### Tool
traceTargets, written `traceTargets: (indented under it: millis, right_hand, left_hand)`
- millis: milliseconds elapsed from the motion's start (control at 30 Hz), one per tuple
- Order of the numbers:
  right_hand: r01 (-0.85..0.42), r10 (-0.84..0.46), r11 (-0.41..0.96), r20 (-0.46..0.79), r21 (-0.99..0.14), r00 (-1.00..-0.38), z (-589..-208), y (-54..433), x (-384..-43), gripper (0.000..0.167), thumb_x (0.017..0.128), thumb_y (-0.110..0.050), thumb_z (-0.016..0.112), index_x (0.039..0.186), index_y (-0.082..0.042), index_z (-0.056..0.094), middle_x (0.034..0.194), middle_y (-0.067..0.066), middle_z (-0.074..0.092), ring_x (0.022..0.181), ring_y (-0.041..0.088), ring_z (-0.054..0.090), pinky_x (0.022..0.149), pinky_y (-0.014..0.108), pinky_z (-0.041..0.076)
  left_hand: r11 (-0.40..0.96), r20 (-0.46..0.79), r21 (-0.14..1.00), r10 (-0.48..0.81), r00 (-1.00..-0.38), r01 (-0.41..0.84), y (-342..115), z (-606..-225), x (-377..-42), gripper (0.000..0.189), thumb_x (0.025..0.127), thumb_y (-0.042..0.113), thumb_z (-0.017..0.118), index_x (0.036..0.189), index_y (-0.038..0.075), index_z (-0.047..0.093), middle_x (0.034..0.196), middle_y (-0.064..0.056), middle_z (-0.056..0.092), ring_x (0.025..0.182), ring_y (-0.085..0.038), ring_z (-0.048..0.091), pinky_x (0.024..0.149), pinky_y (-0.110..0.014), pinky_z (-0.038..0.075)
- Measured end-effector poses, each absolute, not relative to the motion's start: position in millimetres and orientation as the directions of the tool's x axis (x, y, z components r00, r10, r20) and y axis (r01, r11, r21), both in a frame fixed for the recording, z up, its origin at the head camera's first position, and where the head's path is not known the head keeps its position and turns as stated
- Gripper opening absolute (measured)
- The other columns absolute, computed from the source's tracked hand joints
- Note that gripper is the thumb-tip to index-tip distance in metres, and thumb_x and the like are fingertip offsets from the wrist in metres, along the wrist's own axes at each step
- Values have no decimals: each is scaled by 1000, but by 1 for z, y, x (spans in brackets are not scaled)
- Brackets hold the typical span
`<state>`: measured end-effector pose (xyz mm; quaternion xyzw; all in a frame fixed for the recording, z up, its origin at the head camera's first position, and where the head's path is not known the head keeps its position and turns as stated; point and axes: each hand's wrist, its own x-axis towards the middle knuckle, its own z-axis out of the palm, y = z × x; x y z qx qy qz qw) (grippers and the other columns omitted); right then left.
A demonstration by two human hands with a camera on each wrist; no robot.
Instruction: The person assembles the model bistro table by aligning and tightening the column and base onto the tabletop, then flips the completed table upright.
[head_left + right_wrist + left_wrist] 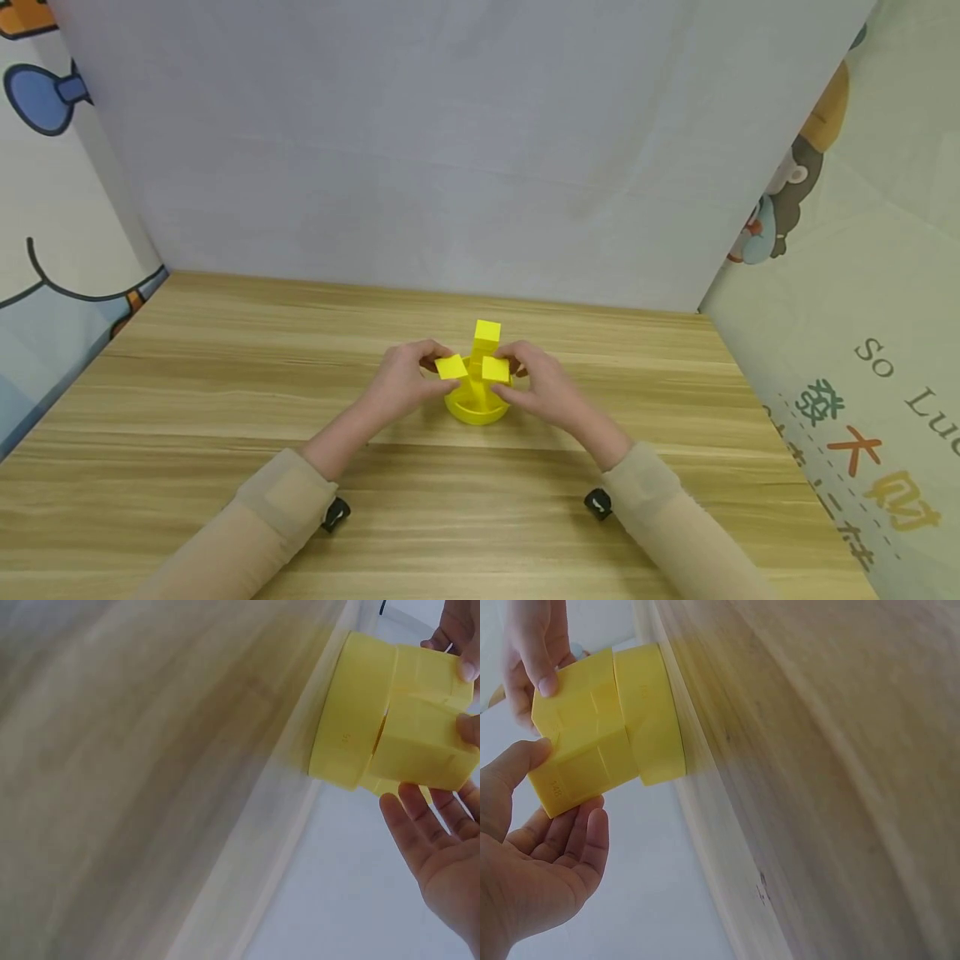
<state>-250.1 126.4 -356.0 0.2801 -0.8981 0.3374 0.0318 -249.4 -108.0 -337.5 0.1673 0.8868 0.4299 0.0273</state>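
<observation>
A yellow round base [477, 414] stands on the wooden table in the head view, with three yellow square-topped blocks rising at its rim. My left hand [405, 379] pinches the left block [451, 367] between thumb and fingers. Opposite it, my right hand [543, 387] grips the right block [495, 369] the same way. The back block [487, 332] stands untouched between them. In the left wrist view, the held block [581, 772] meets the base [652, 712]. The right wrist view shows the right block [420, 742] against the base too; whether they are joined is unclear.
The wood-grain table [480, 525] extends around the base. Behind it hangs a pale grey cloth [450, 167]. Printed cloths hang at the left [67, 192] and right [847, 292]. A small black object [336, 514] sits by each sleeve cuff.
</observation>
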Motion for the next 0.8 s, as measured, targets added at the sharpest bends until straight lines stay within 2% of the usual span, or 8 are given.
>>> traceTargets:
  millis: [133, 300, 500, 633, 800]
  right_hand:
    - [-461, -408, 632, 238, -623, -881, -355, 122, -248, 40, 83, -19, 73, 114, -2, 55, 105, 8, 60, 86, 20, 57, 76, 33, 55]
    - [-381, -310, 670, 226, -638, -924, -355, 117, -247, 39, 80, -22, 76, 109, -5, 57, 93, 5, 61, 80, 22, 58, 66, 25, 52]
    - [-323, -239, 694, 218, -643, -946, -356, 115, -243, 41, 77, -27, 79, 105, -7, 56, 84, 4, 59, 74, 20, 54, 63, 25, 48]
    - [-319, -236, 707, 215, -631, -948, -358, 118, -241, 44, 78, -30, 78, 107, -6, 55, 88, 5, 60, 78, 20, 56, 65, 27, 49]
    - [-359, -261, 682, 247, -637, -933, -357, 124, -238, 53, 80, -34, 76, 119, -6, 54, 104, 9, 61, 94, 25, 57, 71, 33, 53]
  left_hand:
    - [572, 97, 772, 322, -942, 275, -107, -337, -249, 38, 78, 19, 78, 110, 4, 65, 102, -8, 67, 94, -25, 63, 78, -33, 54]
    - [570, 104, 772, 322, -941, 281, -107, -337, -249, 38, 77, 18, 78, 110, 3, 66, 102, -8, 68, 93, -26, 63, 78, -33, 54]
    - [582, 92, 769, 310, -946, 266, -105, -337, -244, 38, 77, 19, 78, 110, 4, 66, 102, -8, 67, 95, -27, 62, 78, -33, 54]
    - [587, 81, 769, 302, -950, 253, -103, -338, -240, 38, 78, 20, 78, 111, 5, 66, 102, -8, 67, 96, -27, 62, 79, -33, 54]
    - [587, 85, 770, 294, -952, 251, -101, -339, -235, 39, 78, 20, 78, 111, 5, 65, 103, -7, 67, 95, -25, 62, 79, -32, 54]
